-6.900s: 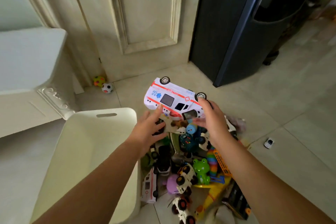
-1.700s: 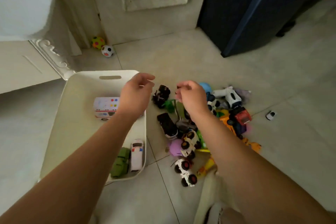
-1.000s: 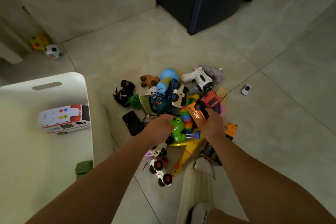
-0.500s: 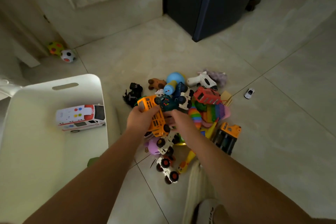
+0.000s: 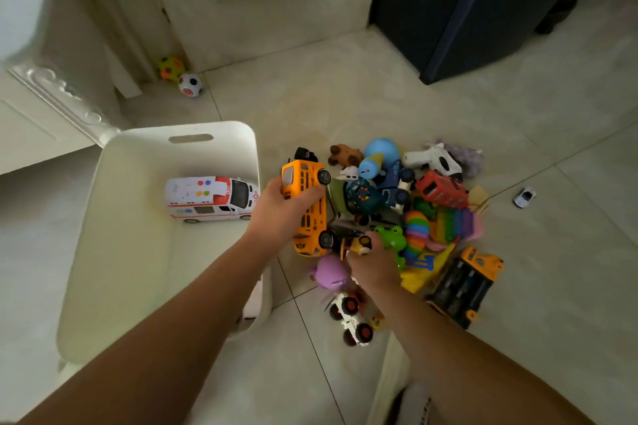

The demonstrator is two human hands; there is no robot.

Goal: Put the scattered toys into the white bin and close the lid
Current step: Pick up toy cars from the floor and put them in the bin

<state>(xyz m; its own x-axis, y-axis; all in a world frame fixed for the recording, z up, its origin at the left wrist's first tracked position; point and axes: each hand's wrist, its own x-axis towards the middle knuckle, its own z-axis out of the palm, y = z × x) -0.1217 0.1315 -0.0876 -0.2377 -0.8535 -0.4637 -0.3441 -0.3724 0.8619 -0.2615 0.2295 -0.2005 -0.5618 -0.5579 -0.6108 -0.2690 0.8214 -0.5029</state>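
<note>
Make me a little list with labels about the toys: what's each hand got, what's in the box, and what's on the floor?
left hand: grips the orange bus, just beside the bin
right hand: grips a small wheeled toy in the toy pile
white bin: open, white ambulance showing inside
toy pile: on the floor next to the bin
little white car: on the floor, apart from the pile
two balls: by the door
</note>
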